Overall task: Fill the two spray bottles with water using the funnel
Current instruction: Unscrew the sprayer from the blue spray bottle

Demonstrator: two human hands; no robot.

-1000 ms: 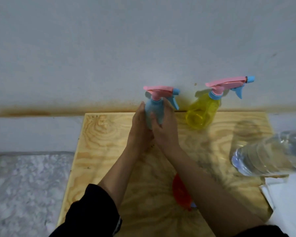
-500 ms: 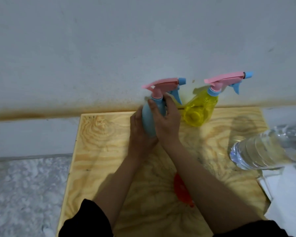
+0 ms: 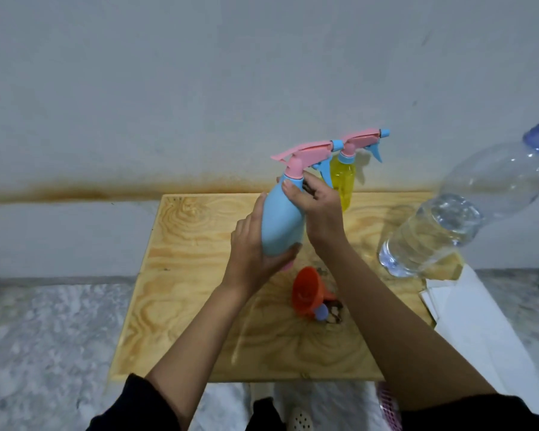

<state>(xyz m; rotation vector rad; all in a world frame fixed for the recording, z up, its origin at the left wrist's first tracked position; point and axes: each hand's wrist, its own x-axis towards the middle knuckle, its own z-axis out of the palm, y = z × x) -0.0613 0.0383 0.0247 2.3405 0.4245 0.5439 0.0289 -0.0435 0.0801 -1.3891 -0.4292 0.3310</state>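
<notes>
I hold a blue spray bottle [image 3: 281,220] with a pink trigger head above the wooden board [image 3: 193,275]. My left hand [image 3: 255,247] grips its lower body from the left and underneath. My right hand [image 3: 318,209] grips its neck and shoulder just under the pink collar. A yellow spray bottle [image 3: 343,178] with a pink head stands behind it at the board's far edge. An orange funnel [image 3: 307,293] lies on its side on the board below my hands. A large clear water bottle [image 3: 455,219], partly filled, stands at the right.
The board lies on a mottled grey floor against a grey wall with a rusty stain line. White paper [image 3: 467,318] sits at the board's right edge. A small blue cap [image 3: 320,313] lies beside the funnel. My feet show below the board's near edge.
Both hands have lifted the blue spray bottle off the board and drawn it nearer. The view has shifted, and the funnel shows fully.
</notes>
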